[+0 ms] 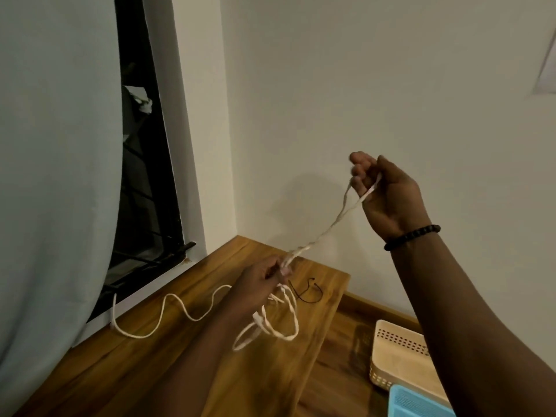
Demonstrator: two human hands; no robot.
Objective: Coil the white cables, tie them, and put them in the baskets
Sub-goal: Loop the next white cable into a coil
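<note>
Above the bench: both hands raised, a white cable [325, 233] stretched taut between them.
Right hand [383, 191]: lifted near the wall, fingers curled round a doubled strand of the cable; a dark bead bracelet [412, 237] on the wrist.
Left hand [264, 276]: lower, over the bench [126, 365], fingers pinching the cable where the strands cross.
Cable loops: several hang below the left hand, just over the bench.
Cable tail: trails in waves across the bench towards the curtain [54, 176].
Black cord [307, 293]: lies on the bench beside the left hand.
Baskets: a beige basket [394, 353] and a blue basket [418, 400] sit at lower right, touching.
</note>
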